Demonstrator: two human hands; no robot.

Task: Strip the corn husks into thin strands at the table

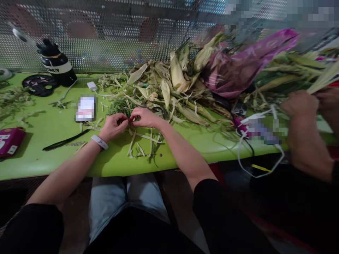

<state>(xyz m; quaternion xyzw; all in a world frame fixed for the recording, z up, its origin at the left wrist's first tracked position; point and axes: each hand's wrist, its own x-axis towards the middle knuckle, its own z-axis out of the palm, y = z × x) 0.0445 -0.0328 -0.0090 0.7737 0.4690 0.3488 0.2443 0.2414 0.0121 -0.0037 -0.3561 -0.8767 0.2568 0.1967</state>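
My left hand (114,126), with a pale band on the wrist, is closed in a pinch near the middle of the table. My right hand (145,118) meets it from the right, its thumb and fingers pinched as well. What sits between the fingertips is too small to make out. Just behind both hands lies a tuft of thin green strands (118,106). Pale, narrow husk strips (147,136) are scattered on the tabletop in front of them. A big heap of dry corn husks (192,106) rises behind and to the right.
On the green table (66,162) are a phone (85,108), a black strap (65,140), a dark bottle (57,63) and a maroon box (11,141). A purple plastic bag (227,74) rests on the husks. At right, another person's hands (300,103) hold long leaves near a white cable (239,155).
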